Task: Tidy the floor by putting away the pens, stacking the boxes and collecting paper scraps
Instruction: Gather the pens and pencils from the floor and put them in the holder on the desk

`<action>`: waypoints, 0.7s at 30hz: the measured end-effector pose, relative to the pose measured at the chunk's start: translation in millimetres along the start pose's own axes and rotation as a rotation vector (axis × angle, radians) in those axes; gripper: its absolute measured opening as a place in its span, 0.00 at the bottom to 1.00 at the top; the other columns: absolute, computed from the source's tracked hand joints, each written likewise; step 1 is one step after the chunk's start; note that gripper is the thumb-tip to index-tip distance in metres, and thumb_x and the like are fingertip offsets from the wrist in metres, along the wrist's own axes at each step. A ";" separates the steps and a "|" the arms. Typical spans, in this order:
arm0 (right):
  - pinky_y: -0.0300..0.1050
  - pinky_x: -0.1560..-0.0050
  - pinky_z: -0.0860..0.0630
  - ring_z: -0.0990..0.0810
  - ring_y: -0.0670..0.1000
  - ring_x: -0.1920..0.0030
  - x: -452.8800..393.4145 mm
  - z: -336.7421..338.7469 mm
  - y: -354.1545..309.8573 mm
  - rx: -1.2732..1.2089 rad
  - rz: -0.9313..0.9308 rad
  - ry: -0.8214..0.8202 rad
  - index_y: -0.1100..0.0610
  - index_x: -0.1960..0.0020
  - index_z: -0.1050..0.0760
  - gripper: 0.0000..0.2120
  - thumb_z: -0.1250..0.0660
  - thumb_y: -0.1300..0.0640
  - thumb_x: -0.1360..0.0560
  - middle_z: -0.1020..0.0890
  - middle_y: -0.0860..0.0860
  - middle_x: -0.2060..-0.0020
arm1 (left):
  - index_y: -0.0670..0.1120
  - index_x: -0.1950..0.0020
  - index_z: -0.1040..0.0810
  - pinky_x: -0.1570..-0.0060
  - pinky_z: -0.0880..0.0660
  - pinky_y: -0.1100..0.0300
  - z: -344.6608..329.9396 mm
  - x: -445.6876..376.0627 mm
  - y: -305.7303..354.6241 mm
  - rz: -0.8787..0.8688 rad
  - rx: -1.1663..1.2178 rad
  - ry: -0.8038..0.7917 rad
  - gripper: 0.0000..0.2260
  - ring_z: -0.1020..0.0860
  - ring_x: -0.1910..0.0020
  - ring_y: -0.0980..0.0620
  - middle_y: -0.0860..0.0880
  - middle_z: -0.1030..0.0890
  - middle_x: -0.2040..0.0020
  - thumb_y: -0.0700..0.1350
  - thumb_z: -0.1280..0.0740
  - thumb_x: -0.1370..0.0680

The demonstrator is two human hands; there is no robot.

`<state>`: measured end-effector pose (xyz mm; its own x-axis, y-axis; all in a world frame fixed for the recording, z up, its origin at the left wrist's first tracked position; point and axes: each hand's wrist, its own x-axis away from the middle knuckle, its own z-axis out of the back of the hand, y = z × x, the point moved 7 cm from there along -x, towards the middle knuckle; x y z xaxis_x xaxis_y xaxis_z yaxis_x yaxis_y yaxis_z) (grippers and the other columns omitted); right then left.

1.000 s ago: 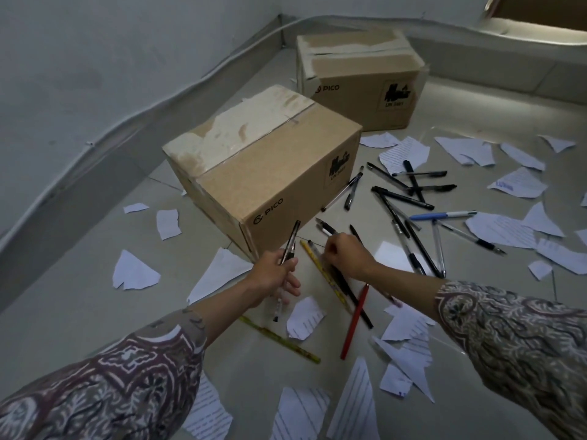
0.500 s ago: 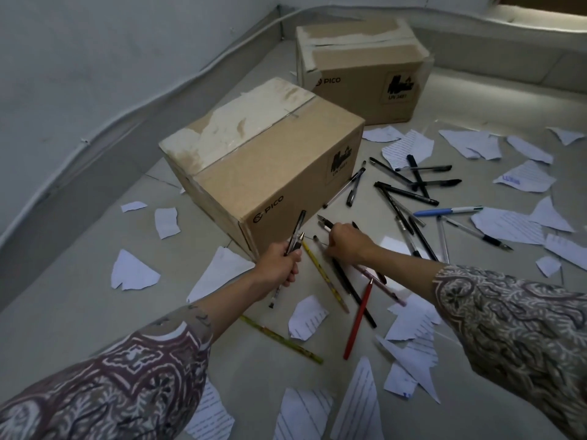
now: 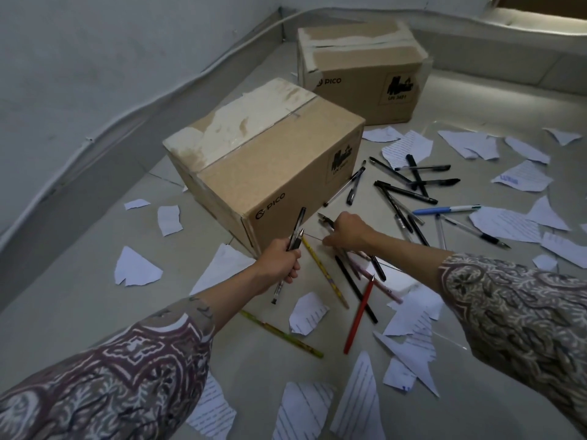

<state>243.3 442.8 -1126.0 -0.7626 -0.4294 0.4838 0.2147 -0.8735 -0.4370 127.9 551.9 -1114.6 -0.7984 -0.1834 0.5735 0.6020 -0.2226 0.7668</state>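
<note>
Left hand gripping pens, right hand pinching a pen, grey floor by wall, 2 boxes

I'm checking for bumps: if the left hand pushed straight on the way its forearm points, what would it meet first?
Probably the near cardboard box: the left hand, gripping a bunch of pens, sits just short of its front face. Depth is unclear.

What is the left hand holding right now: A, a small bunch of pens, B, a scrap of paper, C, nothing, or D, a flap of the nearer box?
A: the left hand grips a small bunch of pens, their ends sticking out above and below the fist.
</note>
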 end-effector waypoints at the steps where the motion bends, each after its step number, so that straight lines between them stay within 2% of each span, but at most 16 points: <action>1: 0.40 0.73 0.35 0.29 0.50 0.69 1.8 0.1 5.6 0.000 -0.024 -0.019 0.58 0.67 0.36 0.16 0.30 0.56 0.30 0.28 0.54 0.68 | 0.40 0.49 0.32 0.69 0.31 0.60 -1.0 -0.5 0.5 0.002 -0.008 -0.006 0.04 0.30 0.70 0.51 0.46 0.29 0.66 0.38 0.45 0.19; 3: 0.39 0.74 0.32 0.27 0.50 0.71 8.0 -3.5 16.4 0.018 -0.070 -0.070 0.59 0.66 0.34 0.13 0.31 0.58 0.30 0.25 0.53 0.72 | 0.40 0.48 0.32 0.69 0.30 0.60 -4.4 -1.8 2.6 -0.002 -0.016 -0.026 0.04 0.30 0.69 0.51 0.46 0.29 0.65 0.38 0.45 0.19; 5: 0.38 0.74 0.29 0.28 0.48 0.75 13.7 -10.7 21.2 0.033 -0.090 -0.128 0.59 0.69 0.34 0.15 0.29 0.60 0.30 0.25 0.50 0.82 | 0.40 0.48 0.32 0.68 0.30 0.59 -6.9 -2.7 5.0 -0.014 -0.023 -0.044 0.04 0.30 0.69 0.51 0.46 0.29 0.65 0.38 0.45 0.19; 6: 0.38 0.73 0.29 0.28 0.48 0.75 17.7 -14.4 22.3 0.047 -0.091 -0.154 0.59 0.69 0.35 0.17 0.27 0.60 0.31 0.26 0.50 0.82 | 0.40 0.48 0.32 0.68 0.29 0.59 -8.9 -2.5 6.5 -0.020 -0.022 -0.052 0.03 0.29 0.69 0.51 0.46 0.28 0.66 0.38 0.45 0.19; 9: 0.35 0.73 0.34 0.29 0.50 0.68 28.4 -25.6 17.1 0.204 -0.027 -0.185 0.58 0.71 0.38 0.21 0.24 0.57 0.34 0.28 0.53 0.70 | 0.40 0.48 0.33 0.71 0.27 0.61 -12.7 1.0 10.6 -0.027 -0.007 -0.075 0.03 0.27 0.70 0.51 0.45 0.27 0.66 0.37 0.45 0.18; 10: 0.36 0.73 0.35 0.28 0.51 0.64 29.6 -29.4 14.5 0.245 0.003 -0.177 0.58 0.70 0.38 0.21 0.25 0.57 0.33 0.28 0.53 0.65 | 0.40 0.48 0.33 0.72 0.26 0.61 -13.8 2.7 11.6 -0.030 0.001 -0.088 0.04 0.26 0.70 0.50 0.44 0.26 0.65 0.37 0.46 0.18; 12: 0.40 0.70 0.31 0.27 0.52 0.59 29.0 -34.7 11.2 0.246 0.027 -0.170 0.61 0.67 0.33 0.16 0.26 0.58 0.33 0.27 0.55 0.61 | 0.39 0.47 0.33 0.71 0.25 0.61 -14.8 5.0 13.0 -0.037 0.013 -0.114 0.04 0.24 0.68 0.49 0.42 0.24 0.64 0.38 0.46 0.18; 14: 0.42 0.66 0.28 0.26 0.51 0.64 26.9 -33.2 11.6 0.168 0.003 -0.179 0.62 0.65 0.30 0.12 0.27 0.60 0.31 0.26 0.54 0.65 | 0.39 0.46 0.33 0.69 0.25 0.59 -14.3 5.7 13.8 -0.042 0.014 -0.125 0.04 0.23 0.67 0.48 0.41 0.22 0.62 0.38 0.46 0.18; 16: 0.41 0.70 0.29 0.28 0.50 0.72 23.4 -23.9 13.5 -0.005 -0.019 -0.183 0.61 0.70 0.31 0.14 0.29 0.62 0.31 0.26 0.54 0.72 | 0.39 0.46 0.33 0.68 0.25 0.61 -12.0 5.1 17.2 -0.057 0.000 -0.109 0.04 0.23 0.66 0.49 0.42 0.21 0.61 0.38 0.45 0.18; 19: 0.39 0.71 0.28 0.27 0.50 0.74 23.7 -1.2 13.9 -0.245 0.010 -0.182 0.62 0.70 0.28 0.12 0.29 0.64 0.30 0.25 0.55 0.73 | 0.39 0.46 0.32 0.71 0.26 0.68 -7.1 3.1 29.7 -0.124 -0.020 -0.074 0.04 0.24 0.66 0.52 0.43 0.22 0.62 0.37 0.44 0.19; 21: 0.39 0.70 0.27 0.26 0.50 0.73 24.1 17.3 15.5 -0.347 0.031 -0.156 0.62 0.68 0.28 0.11 0.32 0.65 0.28 0.24 0.55 0.72 | 0.39 0.47 0.31 0.70 0.27 0.69 -5.1 0.2 42.8 -0.182 -0.010 -0.040 0.04 0.24 0.66 0.52 0.44 0.22 0.62 0.36 0.43 0.19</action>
<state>238.7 415.0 -1108.0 -0.6514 -0.5077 0.5639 -0.0033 -0.7413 -0.6712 153.5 537.5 -1083.1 -0.8937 -0.1009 0.4371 0.4479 -0.2581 0.8560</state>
